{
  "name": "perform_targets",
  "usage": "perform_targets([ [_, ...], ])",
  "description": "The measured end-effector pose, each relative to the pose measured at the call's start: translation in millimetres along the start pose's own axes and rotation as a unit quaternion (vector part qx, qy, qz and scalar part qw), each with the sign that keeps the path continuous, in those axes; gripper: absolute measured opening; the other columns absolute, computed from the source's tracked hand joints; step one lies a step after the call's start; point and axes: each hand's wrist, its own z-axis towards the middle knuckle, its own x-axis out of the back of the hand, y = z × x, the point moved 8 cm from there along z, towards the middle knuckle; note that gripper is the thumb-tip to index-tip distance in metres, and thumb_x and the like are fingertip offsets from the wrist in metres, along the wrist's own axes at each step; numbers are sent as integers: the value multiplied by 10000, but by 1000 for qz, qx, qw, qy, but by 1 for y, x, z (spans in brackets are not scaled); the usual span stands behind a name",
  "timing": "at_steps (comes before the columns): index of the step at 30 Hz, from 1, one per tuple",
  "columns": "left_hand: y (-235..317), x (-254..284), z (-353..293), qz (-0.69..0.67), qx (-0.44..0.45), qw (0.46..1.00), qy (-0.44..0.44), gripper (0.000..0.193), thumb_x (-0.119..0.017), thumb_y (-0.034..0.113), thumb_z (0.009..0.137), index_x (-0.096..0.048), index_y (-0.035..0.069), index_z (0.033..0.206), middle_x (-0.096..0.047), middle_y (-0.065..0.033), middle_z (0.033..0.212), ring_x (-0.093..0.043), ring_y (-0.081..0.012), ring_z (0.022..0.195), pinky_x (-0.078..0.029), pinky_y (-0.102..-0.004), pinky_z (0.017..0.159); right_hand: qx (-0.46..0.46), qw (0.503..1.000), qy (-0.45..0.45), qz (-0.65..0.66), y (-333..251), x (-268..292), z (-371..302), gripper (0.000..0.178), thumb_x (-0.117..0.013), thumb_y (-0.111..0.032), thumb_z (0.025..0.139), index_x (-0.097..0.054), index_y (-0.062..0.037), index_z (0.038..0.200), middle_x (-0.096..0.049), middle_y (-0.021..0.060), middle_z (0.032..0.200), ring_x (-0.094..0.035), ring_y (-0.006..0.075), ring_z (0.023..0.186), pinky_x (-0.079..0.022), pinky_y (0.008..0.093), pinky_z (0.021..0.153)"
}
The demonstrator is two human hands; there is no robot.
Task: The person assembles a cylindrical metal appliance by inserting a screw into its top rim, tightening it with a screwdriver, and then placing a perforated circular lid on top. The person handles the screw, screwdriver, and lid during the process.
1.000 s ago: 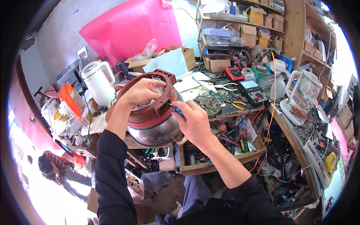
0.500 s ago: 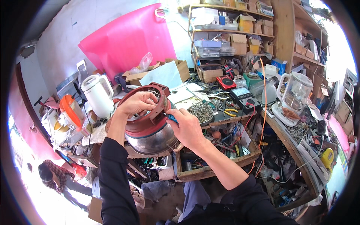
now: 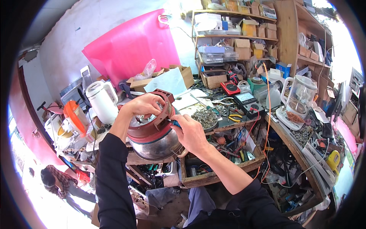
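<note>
A round steel pot body with a dark red plastic base (image 3: 152,137) is turned upside down at the workbench's front edge. My left hand (image 3: 143,105) grips the red base from above, fingers curled over its rim. My right hand (image 3: 190,131) is closed around a blue-handled screwdriver (image 3: 174,123), whose tip points into the right side of the red base. The inside of the base is mostly hidden by my left hand.
A white electric kettle (image 3: 102,101) and an orange-lidded jug (image 3: 74,116) stand to the left. A tray of loose screws (image 3: 205,117), a multimeter (image 3: 246,100), a blender jar (image 3: 301,95), an open tool drawer (image 3: 225,152), cluttered shelves. A person crouches at lower left (image 3: 57,181).
The view has shifted slightly. Both hands stay on the pot base; my right hand with the screwdriver sits a little lower against its right side.
</note>
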Motion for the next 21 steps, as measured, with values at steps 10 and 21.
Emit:
perform_targets([
  [10,-7,-2,2,-75,24,997,-5,433,-737,-12,818,-596,-71,1222,-710,-70,732,-530,-49,443,-358,-201,386,0,1000,-8,-6,-1,0,2,269,-714,-84,902,-634,-57,1157,-652,177,940,-670,403,843,-549,483,723],
  [21,-8,-2,4,-64,54,996,6,511,-779,23,783,-619,-114,1248,-707,-61,708,-496,-44,447,-318,-213,396,14,1000,4,5,2,0,2,255,-720,-77,900,-653,-61,1145,-653,180,923,-673,408,819,-545,482,715],
])
